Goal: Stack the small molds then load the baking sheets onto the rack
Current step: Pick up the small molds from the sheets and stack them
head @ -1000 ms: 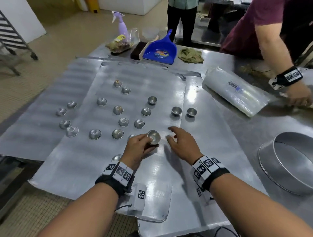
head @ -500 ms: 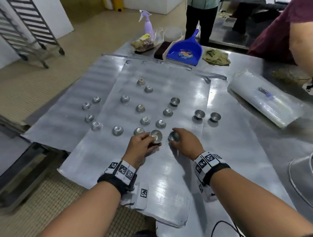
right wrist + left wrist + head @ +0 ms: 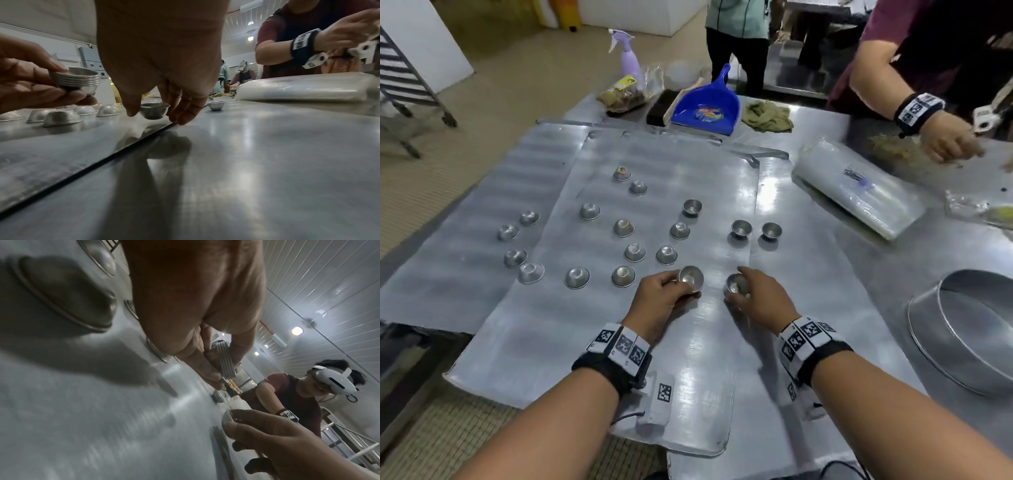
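Note:
My left hand (image 3: 666,296) grips a stack of several nested small metal molds (image 3: 691,278), seen side-on as the stack (image 3: 77,79) and, between finger and thumb, as the stack (image 3: 223,360). My right hand (image 3: 758,298) pinches a single upright mold (image 3: 736,284) just above the sheet, with its fingers (image 3: 185,112) round the mold (image 3: 154,110). Several more small molds, most upside down, lie scattered on the flat baking sheet (image 3: 551,329). Another baking sheet (image 3: 448,267) lies under it to the left with several molds on it.
A wrapped plastic roll (image 3: 859,192) lies at the right and a round metal pan (image 3: 962,329) at the right edge. A blue dustpan (image 3: 707,106), spray bottle (image 3: 628,58) and rag (image 3: 768,116) stand at the back. Another person's hand (image 3: 948,137) works far right. A wheeled rack (image 3: 404,82) stands at left.
My right hand has closed on a single mold beside the stack and lifted it slightly. The left hand keeps holding the stack in about the same place.

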